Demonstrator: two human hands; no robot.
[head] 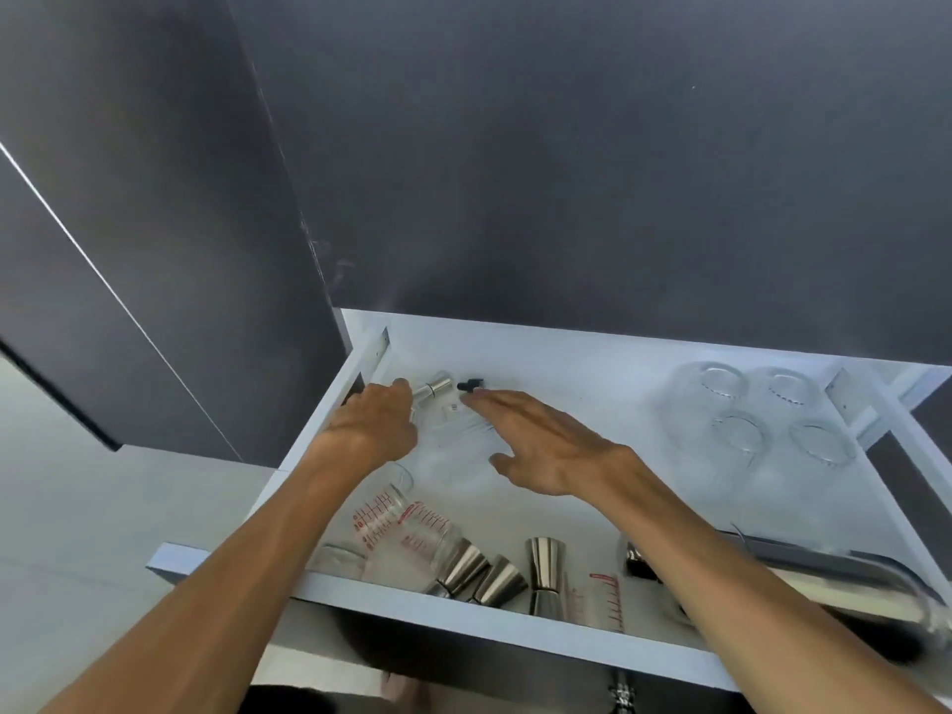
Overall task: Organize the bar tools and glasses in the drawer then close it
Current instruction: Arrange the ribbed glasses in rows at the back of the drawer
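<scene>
The white drawer [463,613] stands pulled out below a dark cabinet front. At its back left lies a clear glass bottle with a silver pourer [438,390], and my left hand [373,427] is curled around it. Beside it lies a second clear bottle with a black pourer [468,386]. My right hand [541,445] is spread flat over that bottle's body, fingers apart. Several clear glasses [736,438] stand upside down at the back right. Measuring glasses with red marks [407,523] and steel jiggers [545,569] lie along the front.
Another red-marked measuring glass [605,600] lies at the front, partly under my right forearm. A long steel tool [824,561] lies at the drawer's right front. The dark cabinet panel [566,172] overhangs the drawer's back. Pale floor [77,507] is on the left.
</scene>
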